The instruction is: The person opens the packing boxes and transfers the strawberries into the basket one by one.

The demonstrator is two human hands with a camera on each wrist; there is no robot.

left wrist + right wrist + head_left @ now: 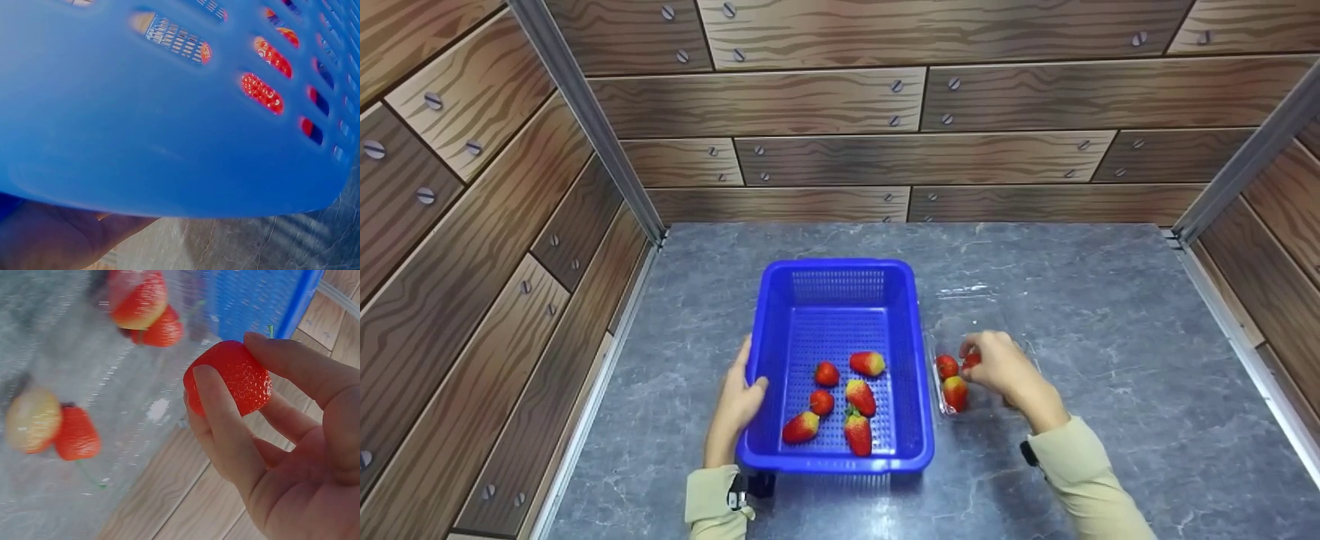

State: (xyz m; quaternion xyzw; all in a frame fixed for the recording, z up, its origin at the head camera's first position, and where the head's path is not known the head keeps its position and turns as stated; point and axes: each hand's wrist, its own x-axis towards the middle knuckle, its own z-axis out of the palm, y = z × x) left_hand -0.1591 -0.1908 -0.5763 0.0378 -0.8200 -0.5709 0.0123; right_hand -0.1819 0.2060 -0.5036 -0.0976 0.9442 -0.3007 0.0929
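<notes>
A blue perforated basket (840, 265) stands on the table, with several strawberries (858, 435) lying in its nearer half. My left hand (740, 405) grips the basket's left side, thumb over the rim and fingers outside; the basket wall fills most of the left wrist view. To the right of the basket, my right hand (1003, 367) pinches a red strawberry (239, 377) between thumb and fingertips above a clear plastic box (132, 391). Two strawberries (955, 394) show in the box's left side. Another pair (77, 433), hidden by my hand in the head view, appears in the right wrist view.
The grey marbled tabletop (1110, 300) is bounded by a wood-patterned back wall (840, 105) and side walls. Metal posts (592, 120) run up the corners. The clear box lies close beside the basket's right wall.
</notes>
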